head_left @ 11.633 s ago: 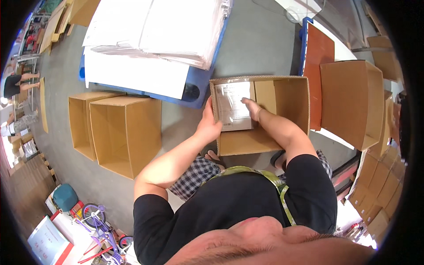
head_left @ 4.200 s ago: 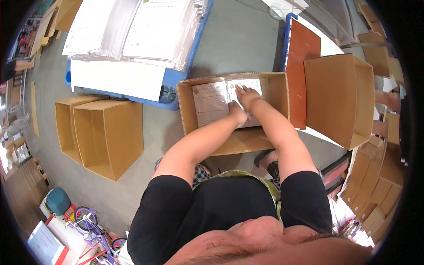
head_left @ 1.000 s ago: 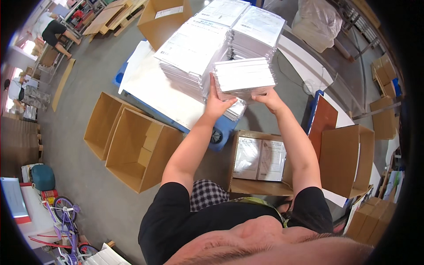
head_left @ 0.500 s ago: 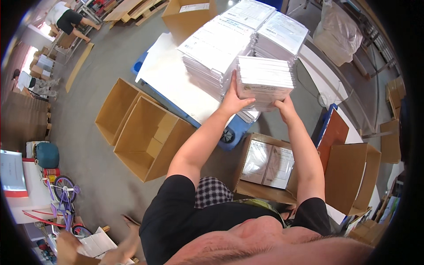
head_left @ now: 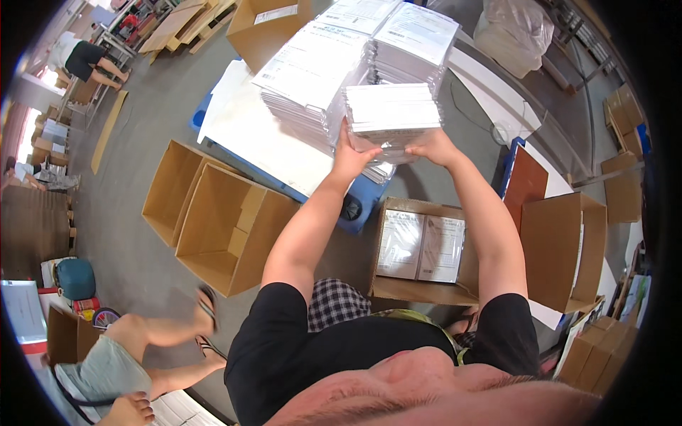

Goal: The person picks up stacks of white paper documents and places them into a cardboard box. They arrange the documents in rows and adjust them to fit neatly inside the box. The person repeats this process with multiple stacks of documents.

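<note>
Between both my hands is a thick stack of white paper packs in clear plastic, held at the front edge of the table. My left hand grips its left side, thumb across the near face. On the near right corner my right hand has its fingers closed. Right behind stand taller piles of the same packs, with printed sheets on top. Below my forearms an open carton holds two piles of wrapped packs side by side.
Two open cartons stand on the floor at the left. Another open carton is at the right, beside a brown board. A person in sandals is close at the lower left. Wooden pallets lie at the back.
My view has shifted, so the table and stack appear further left. Both hands keep hold of the stack. The person at the lower left has come further into view.
</note>
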`<state>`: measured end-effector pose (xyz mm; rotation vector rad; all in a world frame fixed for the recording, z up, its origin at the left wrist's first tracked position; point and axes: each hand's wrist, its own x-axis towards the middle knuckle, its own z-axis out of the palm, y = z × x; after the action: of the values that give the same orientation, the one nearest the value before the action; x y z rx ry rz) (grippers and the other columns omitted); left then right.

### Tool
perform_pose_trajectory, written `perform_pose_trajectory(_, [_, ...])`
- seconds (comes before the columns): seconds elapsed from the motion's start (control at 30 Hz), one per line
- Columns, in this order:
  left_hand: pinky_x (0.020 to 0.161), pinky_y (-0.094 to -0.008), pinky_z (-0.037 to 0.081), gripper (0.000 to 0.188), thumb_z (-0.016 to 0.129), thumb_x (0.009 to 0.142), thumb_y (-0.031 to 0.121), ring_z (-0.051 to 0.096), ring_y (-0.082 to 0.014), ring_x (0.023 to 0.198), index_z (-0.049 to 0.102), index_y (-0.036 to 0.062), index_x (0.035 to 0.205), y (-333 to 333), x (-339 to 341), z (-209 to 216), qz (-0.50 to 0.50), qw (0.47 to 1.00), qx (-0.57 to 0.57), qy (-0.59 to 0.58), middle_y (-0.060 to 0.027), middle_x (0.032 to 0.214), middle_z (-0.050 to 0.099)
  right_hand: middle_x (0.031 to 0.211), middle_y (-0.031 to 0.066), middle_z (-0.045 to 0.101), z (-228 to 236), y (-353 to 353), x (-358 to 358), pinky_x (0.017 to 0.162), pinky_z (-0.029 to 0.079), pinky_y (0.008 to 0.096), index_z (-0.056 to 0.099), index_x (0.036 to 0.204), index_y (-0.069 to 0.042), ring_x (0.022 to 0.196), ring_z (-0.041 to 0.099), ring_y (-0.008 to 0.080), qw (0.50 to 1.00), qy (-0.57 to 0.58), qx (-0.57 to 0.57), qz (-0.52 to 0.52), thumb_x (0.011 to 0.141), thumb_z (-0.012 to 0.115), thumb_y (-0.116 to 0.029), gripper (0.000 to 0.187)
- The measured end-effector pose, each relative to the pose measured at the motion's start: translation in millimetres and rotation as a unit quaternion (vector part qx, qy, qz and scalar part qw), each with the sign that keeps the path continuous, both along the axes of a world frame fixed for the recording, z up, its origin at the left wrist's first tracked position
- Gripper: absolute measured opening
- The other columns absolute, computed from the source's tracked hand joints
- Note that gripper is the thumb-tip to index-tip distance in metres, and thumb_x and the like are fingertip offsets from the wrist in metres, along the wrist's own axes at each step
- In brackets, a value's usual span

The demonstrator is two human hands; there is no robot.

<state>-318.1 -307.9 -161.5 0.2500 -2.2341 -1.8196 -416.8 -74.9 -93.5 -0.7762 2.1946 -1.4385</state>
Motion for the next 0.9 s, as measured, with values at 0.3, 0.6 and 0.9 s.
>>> perform_pose_trajectory(0.3, [0.093, -0.0381, 0.048, 0.078, 0.082, 0.070, 0.014, 0.060, -0.0287, 0.104, 0.040, 0.0029, 0.134, 29, 68, 102, -0.163, 0.962, -0.064, 0.211, -0.0131, 0.122, 0.058, 0.126, 0.0184, 0.051, 105, 45, 67, 0.109, 0.030, 0.0386, 0.055, 0.124, -0.005, 0.120, 0.045, 0.0338, 0.998, 0.052, 0.025, 0.015, 0.057, 0.085, -0.020, 0.075])
perform_pose_trajectory(0.6, [0.104, -0.0388, 0.037, 0.092, 0.082, 0.069, 0.015, 0.043, -0.0257, 0.123, 0.023, -0.0052, 0.137, 147, 167, 120, -0.214, 0.941, 0.242, -0.101, -0.0170, 0.129, 0.043, 0.134, 0.0174, 0.046, 113, 161, 210, 0.104, 0.036, 0.0392, 0.028, 0.139, 0.005, 0.124, 0.045, 0.0279, 0.940, -0.321, -0.072, -0.095, 0.061, 0.079, -0.026, 0.098])
perform_pose_trajectory(0.9, [0.104, -0.0364, 0.040, 0.071, 0.061, 0.090, 0.014, 0.045, -0.0259, 0.129, 0.022, 0.0023, 0.148, 101, 213, 85, -0.375, 0.876, 0.130, -0.275, -0.0200, 0.148, 0.034, 0.131, 0.0227, 0.052, -49, 199, 232, 0.103, 0.040, 0.0453, 0.040, 0.137, 0.002, 0.119, 0.052, 0.0356, 0.718, -0.669, -0.126, -0.144, 0.074, 0.068, -0.034, 0.078])
